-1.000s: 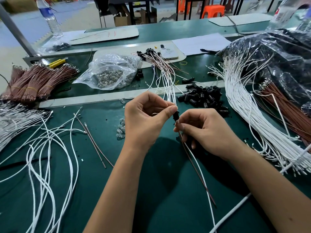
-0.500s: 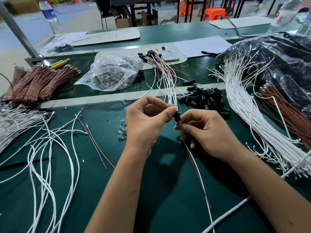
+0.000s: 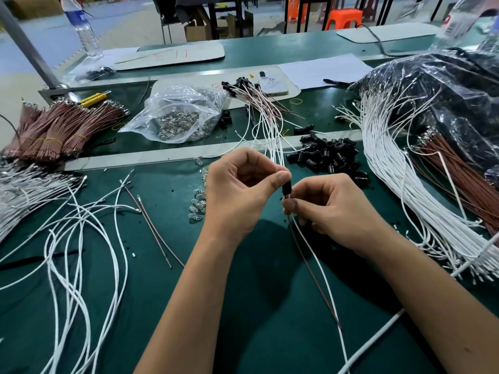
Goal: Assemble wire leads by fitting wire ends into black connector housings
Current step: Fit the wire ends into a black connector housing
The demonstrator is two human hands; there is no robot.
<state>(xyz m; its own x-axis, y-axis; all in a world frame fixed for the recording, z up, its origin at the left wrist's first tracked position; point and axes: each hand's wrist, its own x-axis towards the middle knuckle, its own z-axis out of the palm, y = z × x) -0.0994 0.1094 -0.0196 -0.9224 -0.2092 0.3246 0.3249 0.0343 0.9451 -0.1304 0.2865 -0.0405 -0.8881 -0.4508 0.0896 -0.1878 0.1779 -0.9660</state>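
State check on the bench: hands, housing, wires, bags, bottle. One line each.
left hand: pinches the black housing
right hand: grips the wires below the housing
black housing: held upright between both hands
white wire: runs from the housing, trailing toward the person
brown wire: alongside the white one
clear bag: open, lying on the bench
water bottle: upright
loose housings: piled

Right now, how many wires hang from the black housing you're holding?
2: a white wire and a brown wire, both trailing toward the near edge from the right hand below the black housing, which the left hand pinches. Fingers hide their ends.
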